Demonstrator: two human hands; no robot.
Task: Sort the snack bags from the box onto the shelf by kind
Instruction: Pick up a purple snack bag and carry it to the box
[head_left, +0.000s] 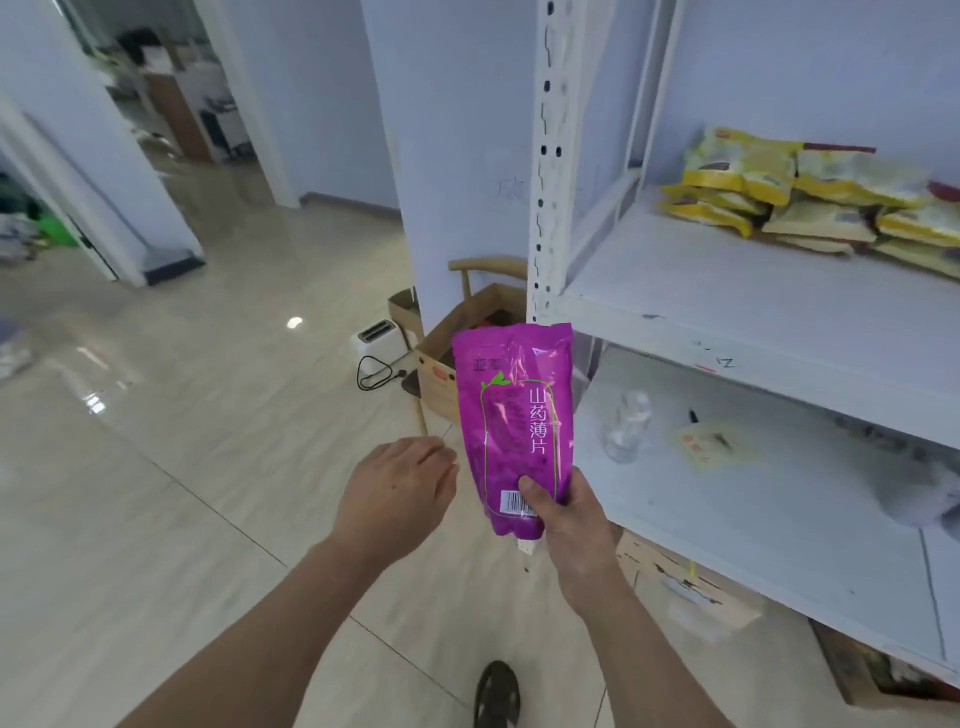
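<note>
My right hand (563, 519) grips the bottom of a purple snack bag (514, 410) and holds it upright in front of the white shelf (727, 306). Just left of the bag, my left hand (397, 491) hangs with fingers apart and nothing in it. Behind the bag, an open cardboard box (441, 364) rests on a wooden chair beside the shelf's corner post. Several yellow snack bags (810, 197) lie piled at the back right of the upper shelf board.
The lower shelf board holds a clear plastic bottle (626, 426), a yellow paper (711, 444) with a pen, and a grey object at the right edge. A white toaster (379, 338) with a black cord sits on the tiled floor. More cardboard boxes (691, 587) stand under the shelf.
</note>
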